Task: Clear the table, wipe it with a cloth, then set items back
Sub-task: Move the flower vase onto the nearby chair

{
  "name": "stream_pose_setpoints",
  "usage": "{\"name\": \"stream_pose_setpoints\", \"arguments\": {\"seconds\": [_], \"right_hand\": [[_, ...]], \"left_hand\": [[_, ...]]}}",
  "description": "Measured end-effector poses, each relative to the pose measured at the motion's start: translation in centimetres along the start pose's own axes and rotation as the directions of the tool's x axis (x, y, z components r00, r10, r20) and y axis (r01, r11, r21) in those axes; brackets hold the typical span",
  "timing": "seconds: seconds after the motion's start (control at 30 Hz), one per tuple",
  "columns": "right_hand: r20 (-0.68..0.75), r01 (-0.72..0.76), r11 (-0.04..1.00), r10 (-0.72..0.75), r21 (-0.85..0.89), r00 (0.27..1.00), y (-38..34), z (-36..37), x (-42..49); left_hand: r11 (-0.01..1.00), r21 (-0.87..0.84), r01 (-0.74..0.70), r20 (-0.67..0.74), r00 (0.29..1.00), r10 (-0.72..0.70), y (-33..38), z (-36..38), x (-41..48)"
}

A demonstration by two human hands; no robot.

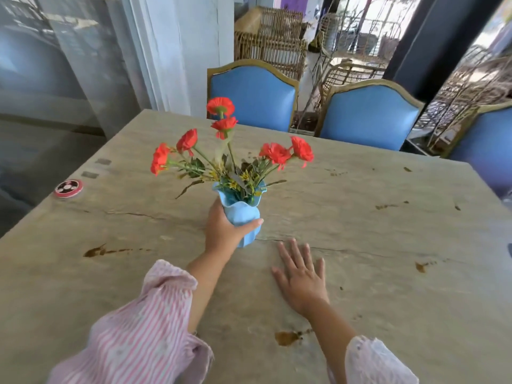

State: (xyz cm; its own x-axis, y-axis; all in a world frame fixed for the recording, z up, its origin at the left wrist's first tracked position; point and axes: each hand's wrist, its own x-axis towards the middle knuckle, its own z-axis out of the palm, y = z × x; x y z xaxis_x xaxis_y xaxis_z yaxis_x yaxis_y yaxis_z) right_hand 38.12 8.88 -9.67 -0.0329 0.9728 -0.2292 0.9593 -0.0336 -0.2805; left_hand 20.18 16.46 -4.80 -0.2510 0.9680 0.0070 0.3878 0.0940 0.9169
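My left hand (221, 230) grips a light blue ruffled vase (243, 214) around its body, thumb across the front. The vase holds several red flowers (275, 153) on green stems and stands near the middle of a beige stone table (388, 231). Whether its base touches the tabletop I cannot tell. My right hand (300, 275) lies flat on the table just right of the vase, fingers straight and spread. Brown spill stains (286, 338) mark the tabletop in several places. No cloth is in view.
A round red and black coaster (68, 187) lies near the table's left edge, with two small grey patches (97, 167) beyond it. Three blue upholstered chairs (368, 117) stand along the far side. Wicker furniture is stacked behind them.
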Motion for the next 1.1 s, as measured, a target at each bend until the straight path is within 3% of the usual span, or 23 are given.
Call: {"name": "stream_pose_setpoints", "arguments": {"seconds": [0.2, 0.3, 0.4, 0.53, 0.6, 0.7, 1.1], "right_hand": [[-0.017, -0.001, 1.000, 0.001, -0.005, 1.000, 0.1, 0.2, 0.2], [0.057, -0.004, 1.000, 0.003, 0.013, 0.998, 0.1, -0.2, 0.5], [0.140, 0.011, 0.990, -0.030, 0.139, 0.990, 0.4, -1.9, 0.7], [-0.035, 0.050, 0.874, -0.038, 0.483, 0.999, 0.4, -4.6, -2.5], [-0.117, 0.049, 0.829, 0.020, 0.557, 0.993, 1.0, -5.9, -5.2], [-0.127, 0.028, 0.779, 0.066, 0.626, 0.990, 3.0, -8.0, -9.3], [-0.251, 0.076, 0.819, 0.085, 0.569, 0.964, 21.3, -15.3, -28.3]], "left_hand": [[0.999, -0.016, 0.047, -0.038, 0.998, -0.048, 0.0, 0.8, 0.0], [0.998, -0.023, 0.059, -0.019, 0.998, -0.060, 0.1, 0.5, -0.8], [0.998, -0.032, 0.062, -0.022, 0.998, -0.063, 1.2, -0.4, -2.6], [0.999, -0.026, 0.022, 0.056, 0.998, -0.020, 3.8, -1.5, -5.7], [1.000, 0.003, -0.006, 0.109, 0.994, 0.006, 5.3, -1.6, -7.8], [0.998, -0.011, -0.060, 0.166, 0.984, 0.061, 7.9, -1.3, -11.5], [0.974, -0.053, -0.219, 0.323, 0.920, 0.224, 19.1, 9.4, -32.6]]}}
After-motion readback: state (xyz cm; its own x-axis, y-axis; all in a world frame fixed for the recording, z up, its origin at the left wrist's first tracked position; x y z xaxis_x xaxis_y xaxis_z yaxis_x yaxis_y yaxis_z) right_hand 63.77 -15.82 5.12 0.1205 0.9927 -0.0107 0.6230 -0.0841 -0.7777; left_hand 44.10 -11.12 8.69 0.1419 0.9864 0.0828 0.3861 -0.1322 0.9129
